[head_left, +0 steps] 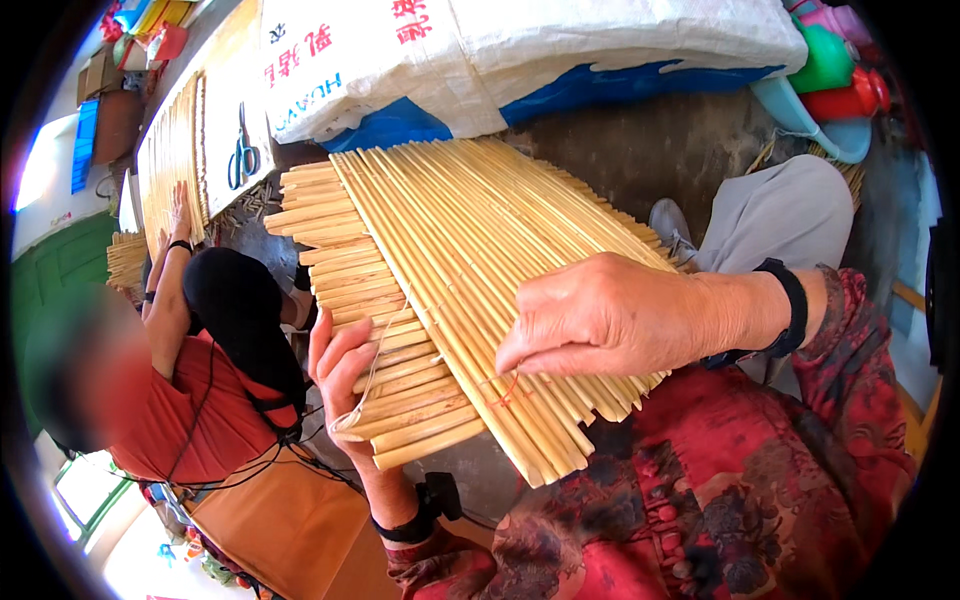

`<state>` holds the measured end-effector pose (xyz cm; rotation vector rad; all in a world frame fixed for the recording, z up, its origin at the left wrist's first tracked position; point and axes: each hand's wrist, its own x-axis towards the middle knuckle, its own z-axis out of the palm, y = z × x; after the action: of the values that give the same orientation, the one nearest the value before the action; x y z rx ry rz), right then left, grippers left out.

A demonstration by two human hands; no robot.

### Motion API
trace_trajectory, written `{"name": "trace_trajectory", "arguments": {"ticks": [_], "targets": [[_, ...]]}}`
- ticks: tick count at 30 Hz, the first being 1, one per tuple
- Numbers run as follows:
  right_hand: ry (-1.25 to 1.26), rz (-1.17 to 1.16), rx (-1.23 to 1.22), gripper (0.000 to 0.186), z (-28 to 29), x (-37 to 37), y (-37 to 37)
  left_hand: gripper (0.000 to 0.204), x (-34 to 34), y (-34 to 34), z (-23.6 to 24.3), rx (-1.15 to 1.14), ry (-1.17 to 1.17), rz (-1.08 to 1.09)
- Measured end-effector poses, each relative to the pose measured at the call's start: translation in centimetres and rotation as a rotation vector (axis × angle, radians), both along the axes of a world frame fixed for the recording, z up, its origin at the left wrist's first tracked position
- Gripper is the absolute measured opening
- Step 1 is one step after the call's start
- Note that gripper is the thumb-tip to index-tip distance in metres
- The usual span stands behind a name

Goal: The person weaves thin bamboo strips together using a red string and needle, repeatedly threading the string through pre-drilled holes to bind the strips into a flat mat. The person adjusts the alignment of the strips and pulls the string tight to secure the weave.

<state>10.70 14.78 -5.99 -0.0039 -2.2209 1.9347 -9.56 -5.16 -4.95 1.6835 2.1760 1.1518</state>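
The stalk mat (500,215) lies between both hands, its left edge apparently steadied by the left hand (345,375), whose grip I cannot tell, letting the right hand (605,312) pinch tightly beside red thread (509,390) near the closest edge.

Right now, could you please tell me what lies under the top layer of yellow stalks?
A second layer of stalks runs crosswise beneath the top layer; its ends stick out at the left, where the left hand touches them. Its middle, and whatever lies directly below, is covered.
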Motion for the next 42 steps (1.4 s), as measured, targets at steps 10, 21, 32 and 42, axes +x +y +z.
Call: {"name": "trace_trajectory", "arguments": {"ticks": [10,21,32,42], "targets": [[0.048,0.074,0.113,0.017,-0.6,-0.1,0.7,0.029,-0.2,0.1,-1.8,0.026,0.204,0.025],[0.098,0.109,0.219,0.014,-0.2,0.0,0.8,0.039,0.1,0.0,-2.1,0.044,0.286,0.052],[0.037,0.160,0.177,0.018,-0.1,0.1,1.2,0.035,1.1,0.6,-1.4,0.028,0.242,0.093],[0.001,0.163,0.064,0.018,-0.1,0.1,1.1,0.034,1.0,0.4,-2.0,0.033,0.244,0.117]]}}
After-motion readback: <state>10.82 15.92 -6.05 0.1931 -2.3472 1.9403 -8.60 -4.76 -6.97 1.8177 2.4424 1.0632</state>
